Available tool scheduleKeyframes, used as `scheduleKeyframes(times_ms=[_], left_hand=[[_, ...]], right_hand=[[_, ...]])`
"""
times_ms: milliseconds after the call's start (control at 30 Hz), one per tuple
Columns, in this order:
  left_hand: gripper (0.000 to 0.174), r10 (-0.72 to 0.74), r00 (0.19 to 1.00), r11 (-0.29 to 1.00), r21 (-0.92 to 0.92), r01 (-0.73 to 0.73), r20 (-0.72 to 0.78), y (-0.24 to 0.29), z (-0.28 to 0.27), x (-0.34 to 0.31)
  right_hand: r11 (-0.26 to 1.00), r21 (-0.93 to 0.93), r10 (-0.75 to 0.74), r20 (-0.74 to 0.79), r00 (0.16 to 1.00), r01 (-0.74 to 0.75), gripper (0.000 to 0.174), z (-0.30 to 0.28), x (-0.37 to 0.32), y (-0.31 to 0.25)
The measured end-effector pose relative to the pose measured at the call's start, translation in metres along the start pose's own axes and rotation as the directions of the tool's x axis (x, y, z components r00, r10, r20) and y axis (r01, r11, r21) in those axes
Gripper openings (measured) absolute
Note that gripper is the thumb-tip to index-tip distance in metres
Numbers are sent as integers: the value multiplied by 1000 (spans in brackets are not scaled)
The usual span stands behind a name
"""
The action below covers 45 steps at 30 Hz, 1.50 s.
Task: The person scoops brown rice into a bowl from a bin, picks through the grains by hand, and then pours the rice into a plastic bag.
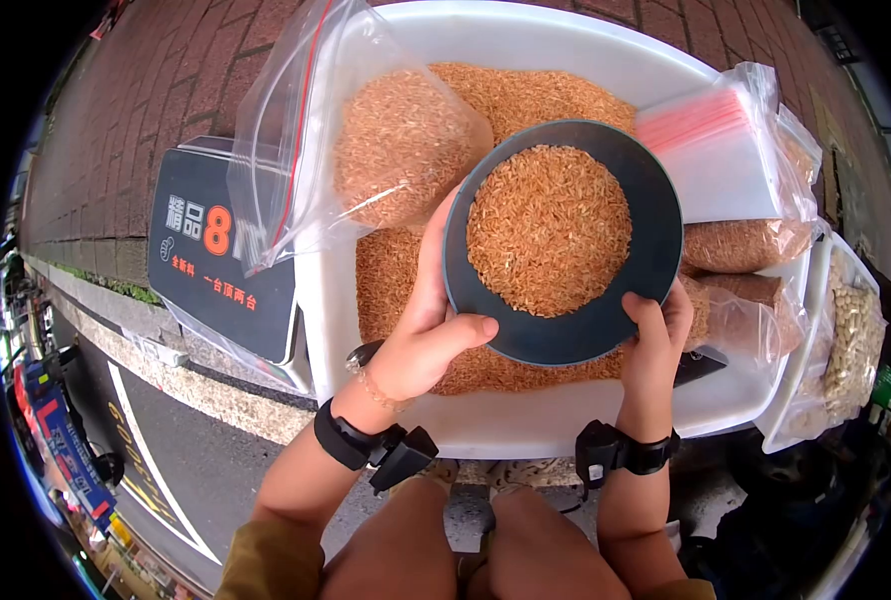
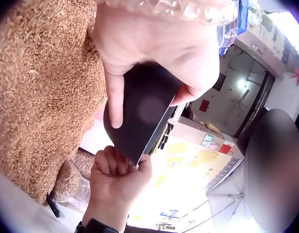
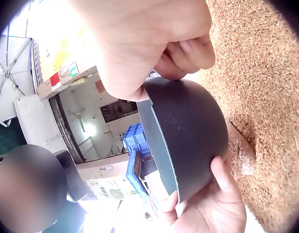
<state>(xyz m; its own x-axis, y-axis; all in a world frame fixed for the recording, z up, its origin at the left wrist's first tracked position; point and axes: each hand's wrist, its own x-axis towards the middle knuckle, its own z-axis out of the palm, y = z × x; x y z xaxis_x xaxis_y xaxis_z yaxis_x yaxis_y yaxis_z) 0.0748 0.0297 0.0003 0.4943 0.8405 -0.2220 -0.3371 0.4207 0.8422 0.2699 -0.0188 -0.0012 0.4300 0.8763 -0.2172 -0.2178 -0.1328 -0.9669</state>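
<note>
A dark grey bowl (image 1: 556, 342) holds a mound of reddish-brown rice (image 1: 549, 230), held over a white tub (image 1: 328, 330) of the same loose rice (image 1: 381, 290). My left hand (image 1: 416, 345) grips the bowl's left side, thumb on the rim; in the left wrist view its fingers spread along the dark outside of the bowl (image 2: 144, 102). On the opposite side my right hand (image 1: 656, 335) pinches the rim between thumb and curled fingers, as the right wrist view also shows. The bowl's rim tilts toward me.
A zip bag (image 1: 406, 140) with rice stands in the tub's back left. Flat bags with pink edges (image 1: 701, 125) and filled rice bags (image 1: 746, 245) lie along its right. Outside are a dark printed box (image 1: 231, 255) at left and a bag of pale beans (image 1: 851, 340) at right.
</note>
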Motion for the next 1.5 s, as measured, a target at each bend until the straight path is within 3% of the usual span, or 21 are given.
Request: scheduleKeyframes(times_ms=[333, 400, 600, 1167, 1500], left_hand=[[94, 53, 998, 992, -116, -55, -17, 14, 15, 1], [95, 125, 992, 991, -59, -123, 27, 12, 13, 2], [95, 161, 985, 986, 24, -162, 57, 9, 9, 3], [94, 69, 997, 998, -6, -69, 17, 14, 10, 1], [94, 47, 999, 997, -52, -48, -19, 14, 12, 2]], right_hand=[[992, 93, 84, -31, 996, -81, 19, 2, 1, -5], [992, 92, 91, -25, 996, -88, 19, 2, 1, -6], [987, 100, 125, -15, 992, -123, 19, 2, 2, -7], [984, 137, 116, 11, 993, -117, 31, 0, -1, -8], [990, 114, 74, 53, 996, -80, 50, 1, -2, -10]])
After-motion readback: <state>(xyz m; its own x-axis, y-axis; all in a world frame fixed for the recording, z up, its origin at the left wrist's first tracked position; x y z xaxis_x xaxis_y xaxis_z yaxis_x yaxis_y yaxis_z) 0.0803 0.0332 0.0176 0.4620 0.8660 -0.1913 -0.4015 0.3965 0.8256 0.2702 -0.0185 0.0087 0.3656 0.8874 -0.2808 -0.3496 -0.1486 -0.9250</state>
